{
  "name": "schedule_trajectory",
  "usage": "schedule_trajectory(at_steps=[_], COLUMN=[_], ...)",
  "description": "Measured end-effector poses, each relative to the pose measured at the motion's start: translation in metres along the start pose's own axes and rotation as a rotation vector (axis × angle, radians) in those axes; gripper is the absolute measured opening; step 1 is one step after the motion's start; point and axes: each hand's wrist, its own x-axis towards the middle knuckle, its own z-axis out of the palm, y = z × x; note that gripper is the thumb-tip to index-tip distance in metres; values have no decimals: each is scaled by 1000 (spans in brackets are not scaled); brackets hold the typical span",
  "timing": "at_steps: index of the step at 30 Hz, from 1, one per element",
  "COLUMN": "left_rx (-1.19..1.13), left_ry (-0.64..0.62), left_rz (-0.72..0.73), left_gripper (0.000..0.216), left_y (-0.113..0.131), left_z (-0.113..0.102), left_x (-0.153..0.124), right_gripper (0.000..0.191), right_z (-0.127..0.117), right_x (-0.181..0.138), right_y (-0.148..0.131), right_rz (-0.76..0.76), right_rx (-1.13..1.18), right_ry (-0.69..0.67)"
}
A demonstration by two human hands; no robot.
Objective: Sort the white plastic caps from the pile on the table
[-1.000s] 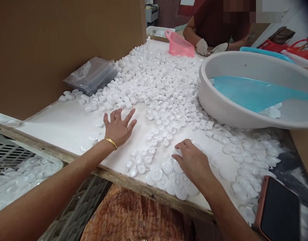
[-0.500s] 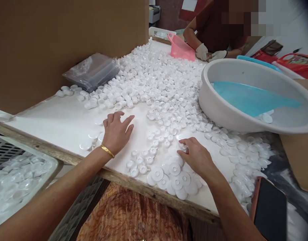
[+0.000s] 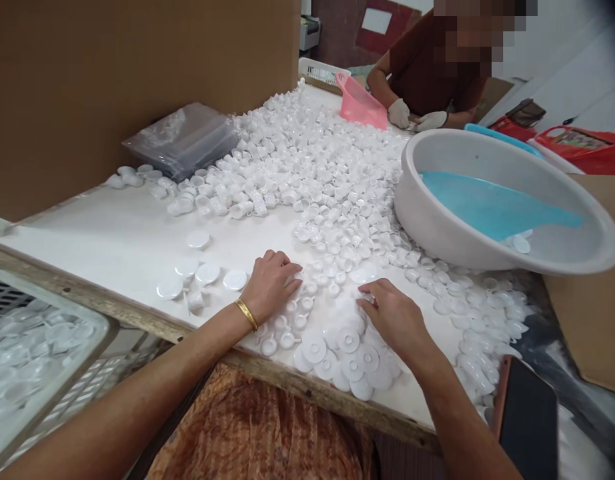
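My left hand (image 3: 272,283), with a gold bracelet at its wrist, reaches over a patch of tiny white cups (image 3: 287,340). Its thumb and forefinger are apart, and nothing shows between them. My right hand (image 3: 392,313) pinches a small white piece, mostly covered by the fingertips, above the saucers. White saucers (image 3: 348,339) with ringed centres lie overlapping between my hands, near the table's front edge. Left of my left hand are several glossy white discs (image 3: 207,273) and a small white cup (image 3: 194,302) with a handle.
A large heap of white cups (image 3: 307,160) covers the table's back. A grey basin (image 3: 437,233) stands right, a phone (image 3: 530,420) front right, plastic-wrapped packs (image 3: 182,140) back left. A crate (image 3: 100,333) of white pieces sits lower left. Across the table, a gloved person works by a pink scoop (image 3: 362,103).
My left hand has moved right and slightly down to the small cups, uncovering discs on the left. My right hand stays nearly in place, still pinching. The view has shifted slightly.
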Motion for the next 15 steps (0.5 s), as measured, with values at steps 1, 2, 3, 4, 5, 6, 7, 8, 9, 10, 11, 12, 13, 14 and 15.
schedule_trajectory(at_steps=[1, 2, 3, 4, 5, 6, 7, 8, 9, 10, 11, 12, 13, 14, 15], left_rx=[-8, -18, -30, -44, -59, -72, -85, -98, -107, -111, -111, -106, -101, -97, -98], left_ry=[0, -1, -4, -8, -13, -19, -25, -27, -23, -11, 8, 27, 42, 47, 40], left_rz=[-17, -33, -44, -50, -53, -55, -54, -51, -50, -51, -54, -61, -72, -86, -103], left_gripper=[25, 25, 26, 26, 27, 28, 29, 31, 32, 31, 31, 31, 31, 31, 30], left_y=[-3, -5, -8, -10, -12, -14, -16, -17, -18, -19, -19, -19, -19, -18, -17], left_z=[-2, -3, -4, -5, -6, -7, -8, -9, -11, -12, -14, -15, -17, -18, -19], left_x=[-2, -4, -6, -8, -9, -10, -11, -12, -13, -14, -15, -16, -17, -19, -20], right_gripper=[22, 23, 24, 25, 25, 25, 25, 25, 26, 25, 23, 21, 19, 17, 16], right_z=[0, -1, -2, -4, -6, -8, -9, -11, -11, -10, -7, -4, 0, 4, 8], right_x=[1, 1, 1, 2, 2, 3, 4, 7, 10, 14, 20, 27, 34, 41, 47], right_y=[2, 4, 6, 7, 6, 1, -6, -15, -26, -39, -51, -63, -73, -81, -87], right_rz=[-7, -13, -15, -8, 8, 33, 54, 68, 73, 50, 25, 6, -9, -17, -20], right_rx=[-9, -7, 7, 40, 102, 199, 329, 473, 621, 738, 807, 839, 843, 829, 809], right_ry=[22, 63, 122, 195, 262, 306, 305, 261, 184, 77, -1, -64, -112, -145, -176])
